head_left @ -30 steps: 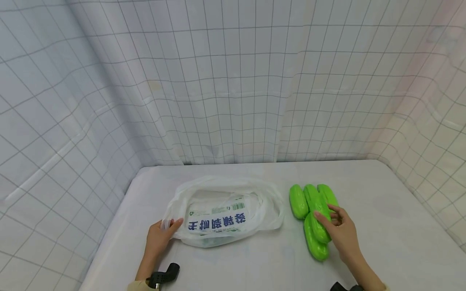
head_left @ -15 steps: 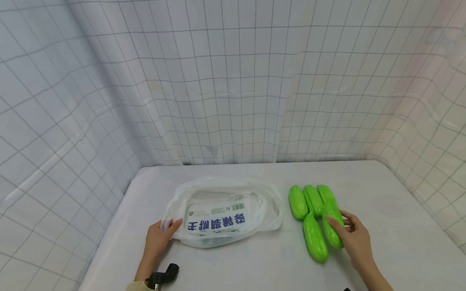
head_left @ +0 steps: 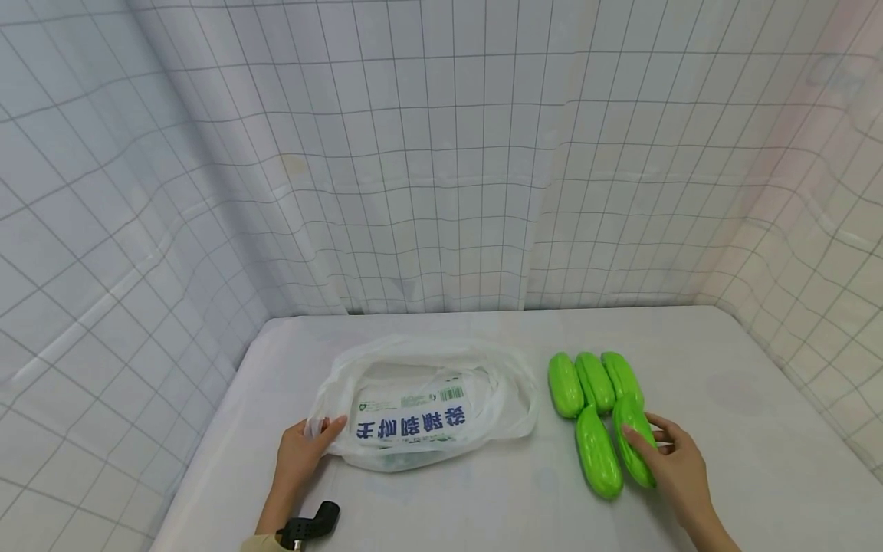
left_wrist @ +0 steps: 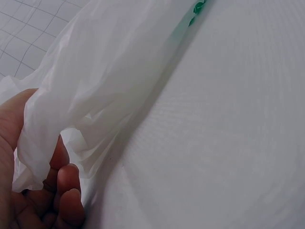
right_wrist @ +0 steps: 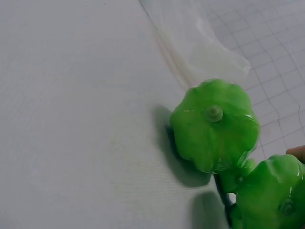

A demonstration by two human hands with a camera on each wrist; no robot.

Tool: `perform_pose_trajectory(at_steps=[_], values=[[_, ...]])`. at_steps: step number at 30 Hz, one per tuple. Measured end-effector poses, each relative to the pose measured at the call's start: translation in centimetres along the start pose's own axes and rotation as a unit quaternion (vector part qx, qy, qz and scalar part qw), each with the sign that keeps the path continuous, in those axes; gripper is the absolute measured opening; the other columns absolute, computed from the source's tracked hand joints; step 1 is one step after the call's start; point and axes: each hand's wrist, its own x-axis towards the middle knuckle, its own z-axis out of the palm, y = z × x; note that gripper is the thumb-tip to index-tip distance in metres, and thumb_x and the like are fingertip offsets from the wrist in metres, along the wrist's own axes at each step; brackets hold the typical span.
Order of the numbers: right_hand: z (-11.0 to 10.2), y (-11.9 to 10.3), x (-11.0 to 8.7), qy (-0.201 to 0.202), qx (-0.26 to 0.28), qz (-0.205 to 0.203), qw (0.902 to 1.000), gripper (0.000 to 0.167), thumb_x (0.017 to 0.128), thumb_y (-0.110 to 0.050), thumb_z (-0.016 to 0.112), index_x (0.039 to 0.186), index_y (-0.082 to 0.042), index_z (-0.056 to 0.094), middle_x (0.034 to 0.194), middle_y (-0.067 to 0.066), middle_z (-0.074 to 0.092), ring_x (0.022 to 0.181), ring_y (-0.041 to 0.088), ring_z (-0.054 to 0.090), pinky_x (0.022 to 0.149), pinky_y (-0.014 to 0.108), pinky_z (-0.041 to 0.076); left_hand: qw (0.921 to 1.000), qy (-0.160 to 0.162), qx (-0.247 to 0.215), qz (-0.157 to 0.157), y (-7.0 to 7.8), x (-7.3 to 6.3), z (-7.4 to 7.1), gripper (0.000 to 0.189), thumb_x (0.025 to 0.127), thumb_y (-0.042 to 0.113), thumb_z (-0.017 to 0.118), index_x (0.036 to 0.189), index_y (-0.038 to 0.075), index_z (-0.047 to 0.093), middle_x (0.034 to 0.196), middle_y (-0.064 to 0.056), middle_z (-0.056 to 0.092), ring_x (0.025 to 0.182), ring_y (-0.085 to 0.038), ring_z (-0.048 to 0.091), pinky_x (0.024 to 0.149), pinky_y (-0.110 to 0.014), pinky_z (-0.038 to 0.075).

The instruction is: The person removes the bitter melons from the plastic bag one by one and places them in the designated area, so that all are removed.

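Observation:
A white plastic bag (head_left: 512, 395) with blue and green printing lies with its mouth spread on the left half of the table. My left hand (head_left: 300, 454) pinches its left rim, thumb on the inner side; in the left wrist view the curled fingers (left_wrist: 69, 176) show beneath the film. On the right, my right hand (head_left: 681, 466) grips a glossy green ribbed gourd (head_left: 635, 463). Left of it lies another gourd (head_left: 598, 452), whose ribbed stem end (right_wrist: 214, 131) faces the right wrist camera. Three more gourds (head_left: 595, 381) form a row behind these two.
A white table (head_left: 497, 506) carries everything. White curtains with a grid pattern (head_left: 455, 176) rise at its back and both sides. A black wrist camera (head_left: 312, 521) sits on the left wrist.
My right hand has carried its gourd rightward and toward the near edge, off the pile, to beside the other front gourd. The left hand and bag stay in place.

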Motion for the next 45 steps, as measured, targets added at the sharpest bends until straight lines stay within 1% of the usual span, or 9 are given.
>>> perform_pose_trajectory(at_steps=[9, 17, 23, 25, 30, 36, 45], values=[[0.2, 0.6, -0.2, -0.003, -0.022, -0.001, 0.9997, 0.076, 0.084, -0.055, 0.064, 0.131, 0.002, 0.048, 0.109, 0.019, 0.051, 0.089, 0.025, 0.047, 0.066, 0.032, 0.039, 0.9999, -0.003, -0.003, -0.01, -0.1, -0.1, 0.1, 0.046, 0.083, 0.046, 0.071, 0.082, 0.002, 0.058, 0.071, -0.003, 0.053, 0.069, -0.018, 0.047, 0.062, -0.031, 0.035], [0.4, 0.9, -0.4, -0.022, -0.036, 0.006, 0.9991, 0.08, 0.083, -0.059, 0.062, 0.133, 0.002, 0.046, 0.112, 0.02, 0.051, 0.094, 0.028, 0.047, 0.069, 0.034, 0.038, 0.9999, -0.005, 0.001, -0.013, -0.2, -0.2, 0.0, 0.047, 0.083, 0.047, 0.071, 0.082, 0.002, 0.058, 0.072, -0.004, 0.053, 0.07, -0.019, 0.047, 0.063, -0.031, 0.035], [0.5, 1.0, -0.6, -0.01, -0.051, -0.017, 0.9985, 0.074, 0.084, -0.055, 0.064, 0.13, 0.002, 0.05, 0.109, 0.02, 0.053, 0.094, 0.029, 0.049, 0.072, 0.036, 0.038, 0.9999, -0.004, -0.001, -0.012, -0.2, -0.1, 0.0, 0.047, 0.083, 0.047, 0.071, 0.082, 0.002, 0.057, 0.07, -0.003, 0.052, 0.068, -0.018, 0.046, 0.061, -0.031, 0.035], [0.6, 1.1, -0.6, -0.006, -0.053, -0.026, 0.9982, 0.073, 0.085, -0.054, 0.064, 0.129, 0.003, 0.05, 0.107, 0.02, 0.054, 0.093, 0.029, 0.05, 0.072, 0.036, 0.039, 0.9999, -0.004, -0.008, -0.014, -0.1, 0.0, 0.0, 0.047, 0.082, 0.047, 0.071, 0.082, 0.002, 0.057, 0.07, -0.003, 0.052, 0.068, -0.018, 0.046, 0.061, -0.031, 0.035], [0.7, 1.2, -0.5, -0.001, -0.055, -0.034, 0.9979, 0.073, 0.084, -0.053, 0.065, 0.128, 0.004, 0.051, 0.103, 0.018, 0.056, 0.09, 0.027, 0.051, 0.07, 0.036, 0.039, 0.9995, -0.005, -0.025, -0.019, -0.1, 0.1, 0.2, 0.049, 0.08, 0.048, 0.073, 0.082, 0.002, 0.057, 0.071, -0.003, 0.052, 0.069, -0.018, 0.046, 0.062, -0.03, 0.035], [0.9, 1.2, -0.5, 0.012, -0.063, -0.039, 0.9972, 0.069, 0.085, -0.051, 0.066, 0.126, 0.002, 0.053, 0.102, 0.017, 0.057, 0.089, 0.027, 0.052, 0.072, 0.036, 0.039, 0.9996, -0.006, -0.019, -0.02, -0.1, 0.1, 0.1, 0.048, 0.082, 0.048, 0.072, 0.081, 0.003, 0.056, 0.07, -0.003, 0.051, 0.068, -0.018, 0.046, 0.062, -0.03, 0.035], [0.8, 1.4, -0.4, -0.005, -0.069, -0.041, 0.9968, 0.069, 0.085, -0.053, 0.065, 0.128, 0.001, 0.052, 0.106, 0.018, 0.057, 0.092, 0.028, 0.052, 0.075, 0.038, 0.039, 0.9995, -0.012, -0.015, -0.027, 0.0, 0.0, 0.1, 0.051, 0.081, 0.051, 0.07, 0.083, 0.002, 0.056, 0.073, -0.004, 0.053, 0.071, -0.019, 0.047, 0.065, -0.032, 0.035]])
